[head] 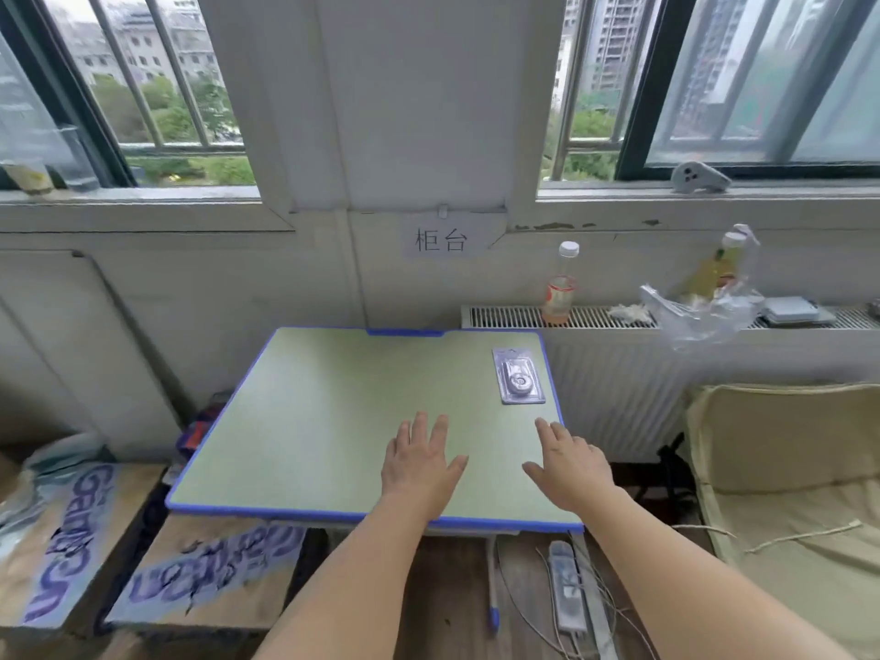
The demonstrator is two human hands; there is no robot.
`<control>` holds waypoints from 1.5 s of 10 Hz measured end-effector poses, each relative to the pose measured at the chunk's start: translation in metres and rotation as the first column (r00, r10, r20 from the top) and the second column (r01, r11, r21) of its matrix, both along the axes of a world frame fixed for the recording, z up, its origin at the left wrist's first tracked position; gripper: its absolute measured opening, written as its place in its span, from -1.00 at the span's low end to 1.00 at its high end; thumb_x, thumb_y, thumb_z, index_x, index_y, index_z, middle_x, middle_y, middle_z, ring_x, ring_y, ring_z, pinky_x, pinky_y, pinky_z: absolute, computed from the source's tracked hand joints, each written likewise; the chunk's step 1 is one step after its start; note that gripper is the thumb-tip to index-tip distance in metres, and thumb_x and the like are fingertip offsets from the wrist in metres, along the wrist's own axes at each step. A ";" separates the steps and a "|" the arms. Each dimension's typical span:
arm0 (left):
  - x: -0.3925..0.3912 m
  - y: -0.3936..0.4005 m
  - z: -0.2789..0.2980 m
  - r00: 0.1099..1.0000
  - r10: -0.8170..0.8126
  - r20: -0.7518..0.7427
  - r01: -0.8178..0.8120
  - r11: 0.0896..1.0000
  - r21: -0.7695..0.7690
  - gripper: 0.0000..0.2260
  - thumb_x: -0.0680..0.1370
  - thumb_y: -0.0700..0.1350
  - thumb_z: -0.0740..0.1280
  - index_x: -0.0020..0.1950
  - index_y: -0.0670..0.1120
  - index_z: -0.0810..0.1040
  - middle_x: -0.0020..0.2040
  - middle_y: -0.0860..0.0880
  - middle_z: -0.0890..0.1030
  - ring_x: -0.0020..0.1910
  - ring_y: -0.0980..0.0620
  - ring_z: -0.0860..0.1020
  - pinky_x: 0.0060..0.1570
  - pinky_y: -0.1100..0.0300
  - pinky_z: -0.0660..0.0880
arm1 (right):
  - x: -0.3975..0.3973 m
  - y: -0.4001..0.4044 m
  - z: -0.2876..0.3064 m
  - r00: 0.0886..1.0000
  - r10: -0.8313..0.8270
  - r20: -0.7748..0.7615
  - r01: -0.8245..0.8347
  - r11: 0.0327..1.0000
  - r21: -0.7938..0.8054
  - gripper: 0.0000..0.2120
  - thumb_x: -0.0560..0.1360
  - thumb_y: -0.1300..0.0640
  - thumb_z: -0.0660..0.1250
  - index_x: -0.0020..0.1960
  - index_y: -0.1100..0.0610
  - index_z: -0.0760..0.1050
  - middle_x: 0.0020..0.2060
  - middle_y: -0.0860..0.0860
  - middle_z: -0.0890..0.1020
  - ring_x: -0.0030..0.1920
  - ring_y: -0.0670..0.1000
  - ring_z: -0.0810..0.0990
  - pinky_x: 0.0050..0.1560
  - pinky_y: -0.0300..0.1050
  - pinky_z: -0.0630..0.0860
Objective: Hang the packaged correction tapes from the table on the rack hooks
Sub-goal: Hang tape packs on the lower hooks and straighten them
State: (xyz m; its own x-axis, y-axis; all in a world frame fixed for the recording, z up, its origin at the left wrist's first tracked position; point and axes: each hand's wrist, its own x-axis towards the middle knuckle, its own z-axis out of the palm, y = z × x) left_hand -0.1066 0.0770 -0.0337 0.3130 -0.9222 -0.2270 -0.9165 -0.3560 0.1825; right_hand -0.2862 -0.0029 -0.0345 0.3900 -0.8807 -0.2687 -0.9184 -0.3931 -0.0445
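The table [333, 421] has a pale green top with a blue edge, and it stands against the white wall under 2 windows. Only 1 packaged correction tape [518, 376] lies on the table, flat, near its far right corner and just beside its right edge. The left hand [421, 464] is over the near part of the table, palm down, with the fingers spread wide and holding nothing; I cannot tell if it touches the top. The right hand [569, 462] is at the near right part of the table, also palm down with fingers loosely spread and empty, and its fingertips point toward the package but stay apart from it. Behind the table's right side there is a radiator [614, 369], and 1 bottle [562, 283] with a white cap stands on top of it. On the wall above the table a paper sign [440, 240] hangs.
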 end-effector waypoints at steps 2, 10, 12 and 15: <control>0.019 -0.062 -0.015 0.998 -0.058 -0.019 0.059 0.998 0.038 -0.42 0.66 0.17 0.01 0.61 0.02 -0.12 0.61 -0.08 -0.13 0.57 -0.12 -0.08 0.51 0.03 -0.04 | 0.024 -0.057 -0.015 0.999 -0.046 -0.010 0.046 0.998 0.034 -0.34 0.63 -0.16 0.07 0.57 0.13 -0.07 0.51 0.05 0.17 0.41 0.14 0.32 0.33 0.01 0.29; 0.040 -0.230 -0.074 0.993 -0.062 -0.097 0.074 0.989 0.126 -0.43 0.66 0.17 0.04 0.61 0.03 -0.07 0.61 -0.06 -0.14 0.58 -0.09 -0.10 0.52 0.05 -0.07 | 0.078 -0.217 -0.086 0.978 -0.209 0.022 0.204 0.969 0.138 -0.37 0.57 -0.22 0.17 0.46 0.16 0.15 0.49 0.06 0.16 0.36 0.11 0.34 0.17 -0.04 0.38; 0.046 -0.235 -0.081 0.988 -0.100 -0.116 0.116 0.984 0.135 -0.43 0.66 0.16 0.04 0.61 0.03 -0.07 0.61 -0.06 -0.15 0.58 -0.08 -0.11 0.53 0.05 -0.07 | 0.085 -0.215 -0.094 0.961 -0.275 0.026 0.271 0.957 0.106 -0.48 0.53 -0.17 0.26 0.33 0.12 0.25 0.32 0.01 0.32 0.26 0.06 0.40 -0.01 -0.10 0.32; 0.061 -0.233 -0.084 0.975 -0.182 -0.131 0.200 0.970 0.140 -0.43 0.66 0.15 0.05 0.61 0.04 -0.07 0.61 -0.05 -0.16 0.58 -0.07 -0.11 0.51 0.06 -0.09 | 0.100 -0.211 -0.093 0.900 -0.428 0.087 0.421 0.903 0.087 -0.52 0.53 -0.11 0.29 0.29 0.13 0.25 0.26 0.04 0.35 0.24 0.09 0.39 0.04 -0.08 0.40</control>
